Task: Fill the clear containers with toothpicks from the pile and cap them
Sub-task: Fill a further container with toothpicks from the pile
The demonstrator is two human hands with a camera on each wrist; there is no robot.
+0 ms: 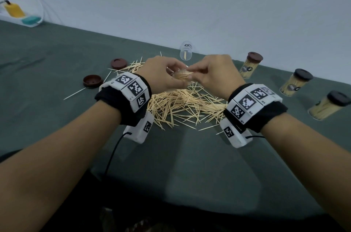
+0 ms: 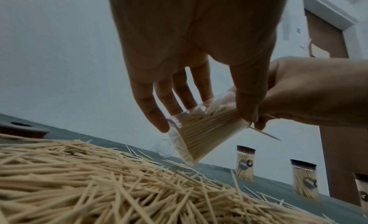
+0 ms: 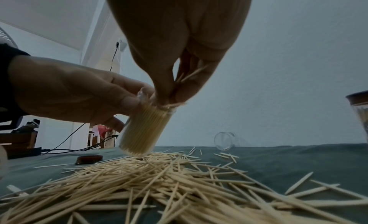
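Green cloth-covered table (image 1: 57, 57), pale wall behind. Holding clear container (image 2: 201, 129) tilted just above toothpick pile (image 1: 182, 102), left hand (image 1: 161, 74) curling fingers and thumb round wall. Pinching few toothpicks at container mouth, right hand (image 1: 214, 72) fingertips closed on them. Nearly full. Handling light, thin, likely slippery plastic; gripping mid-wall, gently. Sitting right of pile: three capped containers (image 1: 296, 83). Lying beyond pile: empty container (image 1: 186, 51). Left of pile: two loose caps (image 1: 92, 81).
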